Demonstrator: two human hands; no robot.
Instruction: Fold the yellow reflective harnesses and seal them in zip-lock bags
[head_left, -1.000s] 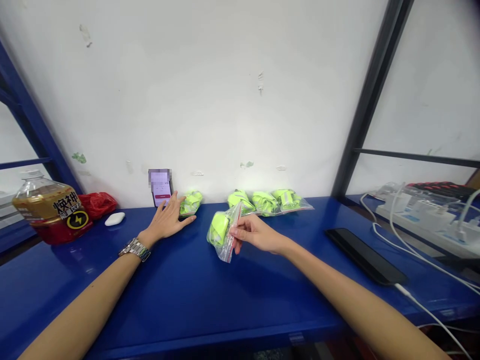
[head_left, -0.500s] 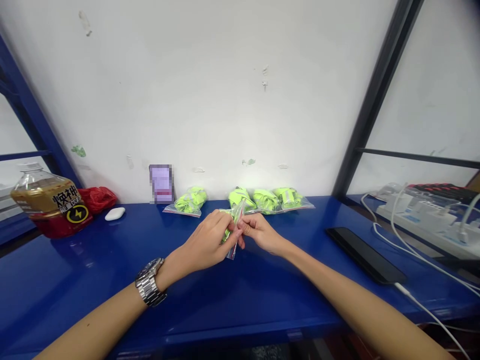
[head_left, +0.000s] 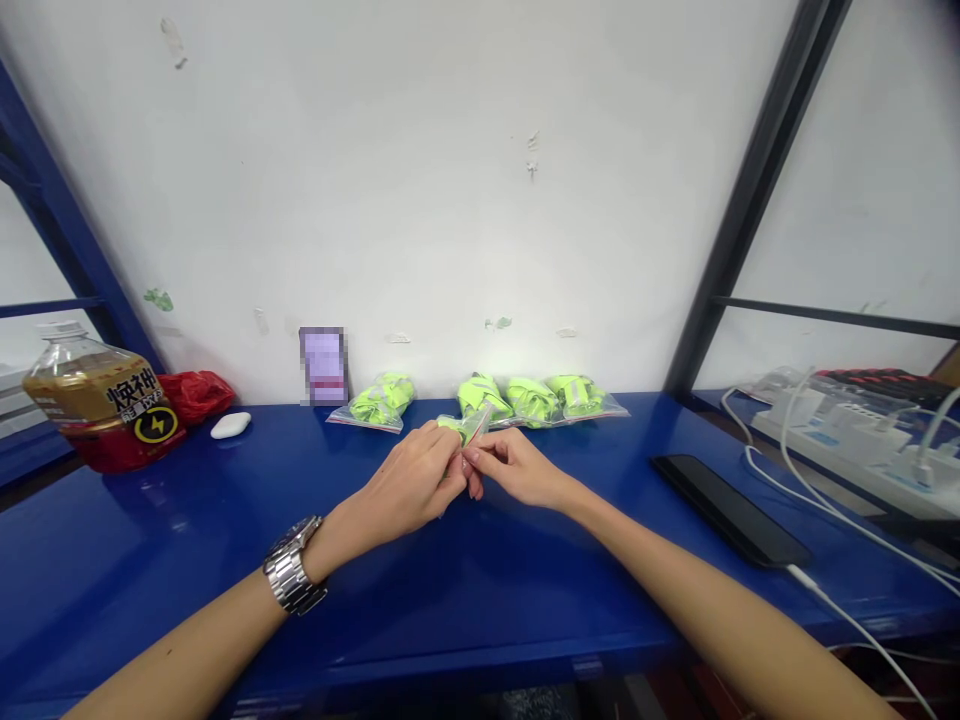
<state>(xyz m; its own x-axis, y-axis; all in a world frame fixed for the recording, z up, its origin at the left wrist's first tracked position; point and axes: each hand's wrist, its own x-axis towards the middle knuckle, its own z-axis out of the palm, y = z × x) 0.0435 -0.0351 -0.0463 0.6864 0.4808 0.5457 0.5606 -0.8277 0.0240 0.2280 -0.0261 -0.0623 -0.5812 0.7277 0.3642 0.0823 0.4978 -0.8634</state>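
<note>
Between my two hands is a clear zip bag (head_left: pixel 478 424) with neon yellow-green fabric in it. My left hand (head_left: pixel 420 472), with a metal watch (head_left: pixel 297 568) on the wrist, is closed round the bag's left side and hides much of it. Thumb and fingers of my right hand (head_left: pixel 519 468) pinch the bag's edge, close against the left fingertips. Behind them, along the wall, lie several similar bags of yellow-green reflective fabric: one on the left (head_left: pixel 382 402), the others side by side (head_left: pixel 532 402) to the right.
On the left stand a large drink bottle (head_left: pixel 101 405), a red plastic bag (head_left: pixel 196 396) and a white earphone case (head_left: pixel 230 426). A blurred-out upright screen (head_left: pixel 324 366) leans on the wall. At right are a black phone (head_left: pixel 729 510) on a cable and a white power strip (head_left: pixel 847 440).
My right hand has moved slightly left, its fingertips lower on the bag's edge. The bag's lower end, seen below my hands before, is now hidden by my fingers.
</note>
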